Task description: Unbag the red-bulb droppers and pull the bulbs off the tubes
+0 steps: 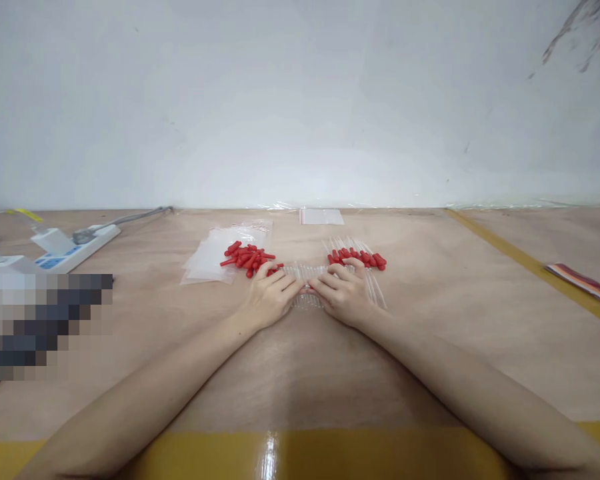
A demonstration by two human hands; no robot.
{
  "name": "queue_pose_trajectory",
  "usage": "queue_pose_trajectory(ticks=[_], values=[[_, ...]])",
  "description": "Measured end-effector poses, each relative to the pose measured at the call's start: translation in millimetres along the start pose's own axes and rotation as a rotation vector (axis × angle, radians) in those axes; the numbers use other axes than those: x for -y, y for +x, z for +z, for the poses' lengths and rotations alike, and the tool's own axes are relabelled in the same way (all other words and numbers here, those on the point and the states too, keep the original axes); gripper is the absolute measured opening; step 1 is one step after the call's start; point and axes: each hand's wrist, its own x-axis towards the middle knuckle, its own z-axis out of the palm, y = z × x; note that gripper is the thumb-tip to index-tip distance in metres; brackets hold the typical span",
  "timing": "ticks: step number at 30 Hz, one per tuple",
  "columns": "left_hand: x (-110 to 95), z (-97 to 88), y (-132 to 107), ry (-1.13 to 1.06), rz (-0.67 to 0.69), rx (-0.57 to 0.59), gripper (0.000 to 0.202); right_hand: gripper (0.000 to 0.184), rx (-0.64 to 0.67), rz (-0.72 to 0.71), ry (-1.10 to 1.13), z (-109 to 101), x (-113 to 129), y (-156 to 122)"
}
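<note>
My left hand [273,293] and my right hand [345,293] meet fingertip to fingertip at the middle of the table. Both are closed in a pinch, and a little of a red rubber bulb [307,290] shows between them. Fingers cover most of it, and any tube in it is hidden. Under the hands lies a row of thin clear dropper tubes [300,272]. Loose red rubber bulbs [245,257] form a pile just beyond my left hand. Past my right hand lie several droppers [355,255], clear tubes with red bulbs on them.
Clear plastic bags [207,257] lie under and left of the loose bulbs. A small white packet [323,217] rests near the wall. To the left is a power strip [93,243] with plugs and a cable. At the far right lies a coloured strip [583,283].
</note>
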Motion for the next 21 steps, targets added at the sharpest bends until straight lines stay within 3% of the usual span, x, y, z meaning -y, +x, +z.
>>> queue_pose_trajectory(ticks=[9, 14, 21], values=[[-2, -6.6, -8, -0.026, 0.001, -0.028, 0.014, 0.011, -0.047, -0.123, -0.017, -10, -1, -1], [-2, -9.0, -7, -0.009, 0.049, -0.086, 0.011, 0.015, 0.008, -0.089, -0.003, -15, -1, -1], [4, -14.9, -4, 0.09, 0.179, -0.163, 0.005, 0.02, 0.09, -0.006, 0.192, -20, 0, 0]])
